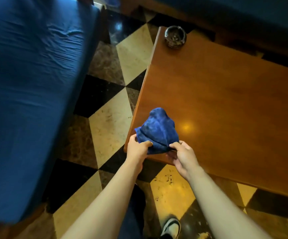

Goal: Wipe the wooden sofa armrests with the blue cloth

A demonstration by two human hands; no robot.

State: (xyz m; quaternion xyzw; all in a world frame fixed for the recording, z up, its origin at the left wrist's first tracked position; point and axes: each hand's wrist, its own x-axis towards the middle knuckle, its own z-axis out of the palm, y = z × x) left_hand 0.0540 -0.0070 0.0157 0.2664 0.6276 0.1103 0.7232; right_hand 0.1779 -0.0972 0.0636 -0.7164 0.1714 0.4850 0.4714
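Observation:
The blue cloth (157, 131) lies bunched up on the near left corner of a wooden coffee table (226, 104). My left hand (137, 149) pinches the cloth's near left edge. My right hand (182, 156) pinches its near right edge at the table's rim. A blue-cushioned sofa (29, 94) fills the left side, with a strip of its wooden frame (10, 228) showing at the bottom left. No armrest is clearly in view.
A dark round ashtray (175, 37) sits at the table's far left corner. A second blue sofa with a wooden base (182, 7) runs along the top. The checkered tile floor (108, 121) separates sofa and table. My shoe (171, 227) is at the bottom.

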